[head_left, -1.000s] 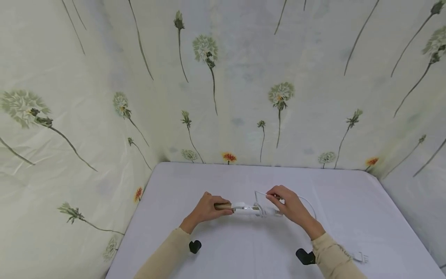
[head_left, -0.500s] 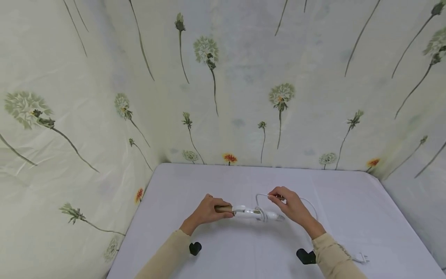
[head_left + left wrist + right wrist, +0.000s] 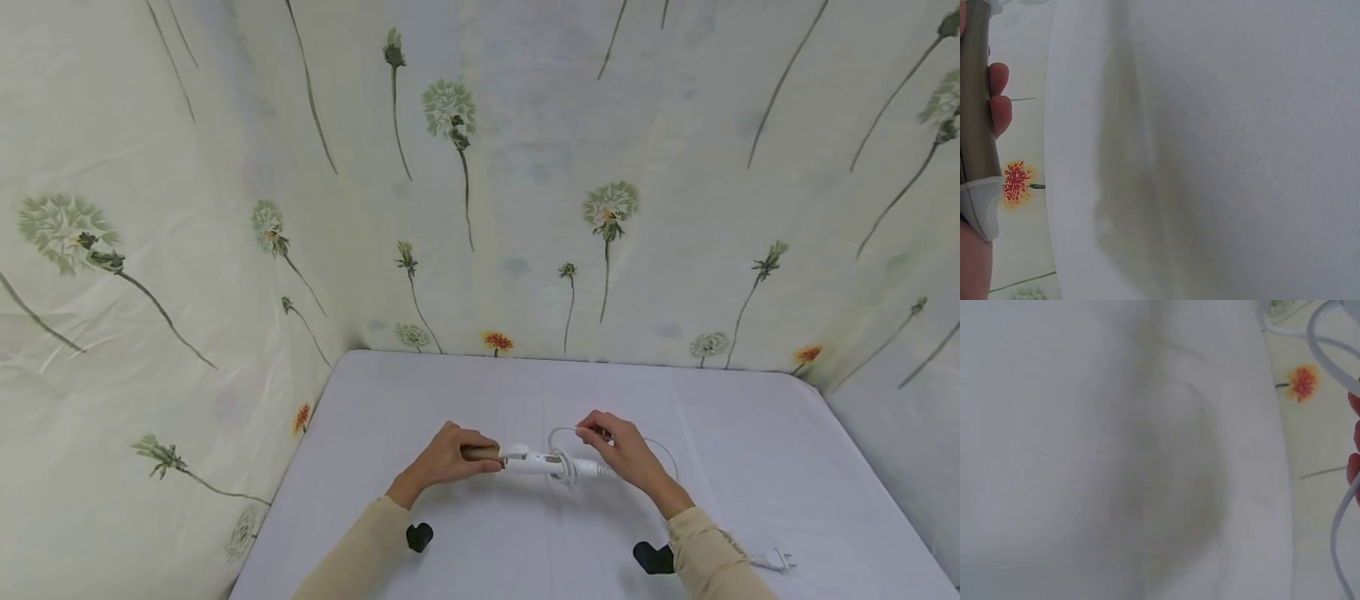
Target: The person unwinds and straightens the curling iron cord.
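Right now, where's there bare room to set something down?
Bare: the table between the far floral cloth and the left hand and right hand, and its near middle, between one black piece and the other. Crowded: between the hands, where the white tool and its cord are, and at the plug beside the right sleeve.

"What are you holding?"
"A curling iron (image 3: 525,462); its brown barrel (image 3: 480,453) is pointing left, white handle (image 3: 538,464) right."
"And its cord (image 3: 567,471)?"
"White, looping round your handle, its plug (image 3: 776,560) lying well apart."

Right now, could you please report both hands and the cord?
Left hand grips iron; right hand pinches cord; cord loops round iron; no obstruction seen.
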The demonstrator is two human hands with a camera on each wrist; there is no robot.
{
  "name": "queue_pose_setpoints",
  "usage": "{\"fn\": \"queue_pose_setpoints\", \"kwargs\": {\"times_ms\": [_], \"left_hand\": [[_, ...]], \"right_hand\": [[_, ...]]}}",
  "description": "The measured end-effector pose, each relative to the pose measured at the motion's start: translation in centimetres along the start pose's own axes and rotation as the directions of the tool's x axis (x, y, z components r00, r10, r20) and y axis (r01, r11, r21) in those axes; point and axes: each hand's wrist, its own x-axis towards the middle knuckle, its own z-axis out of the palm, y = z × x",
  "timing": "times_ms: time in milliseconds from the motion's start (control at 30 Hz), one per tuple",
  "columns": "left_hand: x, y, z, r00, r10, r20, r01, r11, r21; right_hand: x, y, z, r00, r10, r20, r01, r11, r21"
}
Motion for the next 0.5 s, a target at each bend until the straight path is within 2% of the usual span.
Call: {"fn": "queue_pose_setpoints", "kwargs": {"times_ms": [100, 333, 400, 500], "left_hand": [[0.0, -0.2, 0.0, 1.0, 0.01, -0.001, -0.01, 1.0, -0.019], [0.0, -0.6, 0.3, 1.0, 0.006, 0.004, -0.006, 0.997, -0.072], [0.1, -0.7, 0.3, 1.0, 0.011, 0.002, -0.011, 0.994, -0.106], [0.2, -0.7, 0.4, 1.0, 0.02, -0.004, -0.021, 0.988, -0.155]], "right_hand": [[-0.3, 0.2, 0.2, 0.999, 0.028, 0.021, -0.029, 0.999, 0.027], [-1.1, 0.7, 1.1, 0.986, 0.146, 0.078, -0.154, 0.983, 0.1], [-1.3, 0.8, 1.3, 0.986, 0.144, 0.081, -0.153, 0.982, 0.111], [-1.5, 0.8, 1.6, 0.988, 0.133, 0.073, -0.139, 0.988, 0.074]]}}
